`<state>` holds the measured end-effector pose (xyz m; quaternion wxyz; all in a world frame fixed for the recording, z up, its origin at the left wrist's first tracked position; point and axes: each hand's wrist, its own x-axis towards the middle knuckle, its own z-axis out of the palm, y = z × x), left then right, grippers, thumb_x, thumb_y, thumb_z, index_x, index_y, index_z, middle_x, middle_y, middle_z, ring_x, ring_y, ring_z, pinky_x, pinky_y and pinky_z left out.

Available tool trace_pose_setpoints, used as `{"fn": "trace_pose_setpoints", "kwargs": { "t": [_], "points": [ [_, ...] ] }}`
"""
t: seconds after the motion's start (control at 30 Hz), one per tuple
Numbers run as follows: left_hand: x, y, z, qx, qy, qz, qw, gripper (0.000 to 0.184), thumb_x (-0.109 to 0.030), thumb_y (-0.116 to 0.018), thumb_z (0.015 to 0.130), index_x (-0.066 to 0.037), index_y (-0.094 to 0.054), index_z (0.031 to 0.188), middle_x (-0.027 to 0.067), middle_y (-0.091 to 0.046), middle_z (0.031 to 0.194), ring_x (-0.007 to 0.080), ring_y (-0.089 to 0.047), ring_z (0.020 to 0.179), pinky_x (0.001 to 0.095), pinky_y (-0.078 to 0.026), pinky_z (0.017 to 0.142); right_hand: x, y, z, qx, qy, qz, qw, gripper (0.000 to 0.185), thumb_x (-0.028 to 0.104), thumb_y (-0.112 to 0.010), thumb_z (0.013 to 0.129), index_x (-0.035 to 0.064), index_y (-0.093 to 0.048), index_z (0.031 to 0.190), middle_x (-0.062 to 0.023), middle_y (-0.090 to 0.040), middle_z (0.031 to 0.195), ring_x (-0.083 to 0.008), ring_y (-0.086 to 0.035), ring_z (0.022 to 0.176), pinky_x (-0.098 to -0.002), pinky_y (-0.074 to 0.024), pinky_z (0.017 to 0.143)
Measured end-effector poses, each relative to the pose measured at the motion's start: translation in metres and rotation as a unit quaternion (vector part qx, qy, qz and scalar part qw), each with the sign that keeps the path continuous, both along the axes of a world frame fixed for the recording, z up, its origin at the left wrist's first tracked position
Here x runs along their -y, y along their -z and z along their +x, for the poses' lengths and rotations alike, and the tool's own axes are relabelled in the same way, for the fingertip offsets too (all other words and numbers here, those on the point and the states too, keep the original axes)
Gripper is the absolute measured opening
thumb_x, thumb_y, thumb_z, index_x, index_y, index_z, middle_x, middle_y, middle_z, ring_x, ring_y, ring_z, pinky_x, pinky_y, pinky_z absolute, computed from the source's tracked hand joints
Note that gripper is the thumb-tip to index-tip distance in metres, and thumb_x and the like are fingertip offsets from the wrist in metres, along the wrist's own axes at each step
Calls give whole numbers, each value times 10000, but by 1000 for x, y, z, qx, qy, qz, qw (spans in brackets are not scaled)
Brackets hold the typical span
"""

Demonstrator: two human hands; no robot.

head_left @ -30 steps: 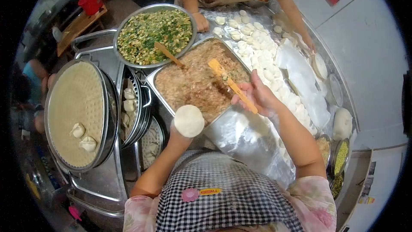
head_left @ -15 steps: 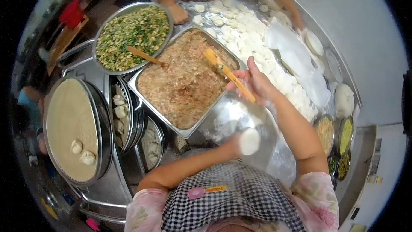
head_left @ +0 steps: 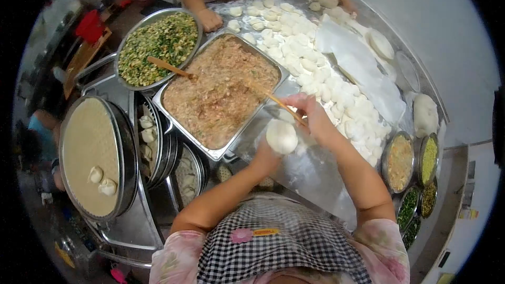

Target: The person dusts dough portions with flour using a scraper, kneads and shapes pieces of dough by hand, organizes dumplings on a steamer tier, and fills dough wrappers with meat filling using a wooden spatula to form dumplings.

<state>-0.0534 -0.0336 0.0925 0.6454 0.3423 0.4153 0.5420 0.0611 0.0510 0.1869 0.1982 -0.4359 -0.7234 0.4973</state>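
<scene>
My left hand (head_left: 267, 159) holds up a round white dough wrapper (head_left: 282, 137), just below the near corner of the metal tray (head_left: 214, 154). Closed around the handle of a wooden filling spatula (head_left: 285, 108) is my right hand (head_left: 311, 114). The spatula's blurred far end reaches over the minced meat filling (head_left: 215, 94) and seems to touch its surface. A second wooden spatula (head_left: 169, 67) stands in the filling at the tray's left side.
A bowl of chopped green filling (head_left: 158, 47) adjoins the tray. Many dough wrappers (head_left: 300, 47) cover the floured table. Stacked steamers (head_left: 89, 152) with two dumplings stand left. Small filling bowls (head_left: 400, 162) sit right. Another person's hand (head_left: 210, 20) rests across the table.
The spatula has swung down from above the tray's right edge to the filling. My left hand has raised the wrapper up and to the left, closer to the tray.
</scene>
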Motion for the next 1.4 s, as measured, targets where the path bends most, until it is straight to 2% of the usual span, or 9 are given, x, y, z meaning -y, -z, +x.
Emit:
{"fn": "trace_pose_setpoints", "kwargs": {
  "t": [0.03,0.17,0.33,0.53,0.63,0.73,0.83,0.97,1.4],
  "points": [
    [-1,-5,-2,-10,-27,0,1000,369,-72,-629,783,-13,-496,1123,81,-586,1017,158,-592,896,260,-512,696,3,3,0,29,-34,118,992,740,555,-132,933,6,-595,1110,-209,-519,1096,-376,-515,987,-397,-378,922],
    [-5,-40,3,-37,-118,53,991,378,-110,-621,814,-8,-485,1150,76,-574,1065,153,-583,932,270,-499,742,24,-2,-5,71,-28,266,961,561,423,-255,952,7,-598,1107,-261,-415,1272,-414,-502,1052,-397,-386,932],
    [-2,-32,11,-85,-186,82,975,377,-107,-613,823,-10,-485,1164,88,-571,1091,164,-561,991,293,-445,840,36,-4,-13,84,-16,307,948,354,226,-400,919,4,-573,1134,-252,-330,1369,-409,-492,1087,-417,-379,957],
    [4,-29,3,-35,-181,104,977,420,-123,-645,821,-47,-467,1193,71,-570,1110,162,-567,993,297,-462,830,36,-5,-3,55,-38,283,957,326,105,-456,859,6,-546,1156,-210,-367,1335,-327,-507,1038,-386,-407,923],
    [4,-32,-2,-22,-202,96,974,394,-61,-636,796,-18,-482,1157,87,-578,1070,176,-573,969,307,-466,822,39,-10,-4,-15,14,154,988,380,99,-501,851,32,-486,1225,-160,-520,1115,-223,-540,885,-326,-437,821],
    [5,-27,-9,-70,-215,134,965,389,-68,-657,787,-26,-484,1133,75,-585,1000,165,-592,890,295,-499,726,37,-17,-3,-11,46,-24,999,445,121,-538,857,55,-421,1282,-64,-554,853,-122,-496,735,-254,-421,705],
    [1,-18,-15,-75,-220,146,962,406,-80,-681,778,-36,-483,1129,66,-588,972,155,-602,854,286,-518,673,41,-18,-11,-88,63,-64,992,471,145,-530,879,66,-370,1314,9,-508,697,-83,-461,661,-226,-398,645],
    [5,-22,-22,-33,-200,129,971,396,-88,-671,767,-14,-504,1118,85,-577,1049,184,-569,961,306,-458,829,52,-21,-23,-149,63,-86,983,478,154,-521,888,64,-343,1322,21,-483,687,-62,-428,631,-210,-361,588],
    [13,-37,-33,-74,-287,118,948,424,4,-657,730,-12,-492,1120,77,-588,1032,175,-584,937,297,-468,821,79,-12,-20,-169,91,-134,972,461,139,-477,893,82,-332,1327,39,-405,595,-41,-341,484,-186,-275,441]
  ]
}}
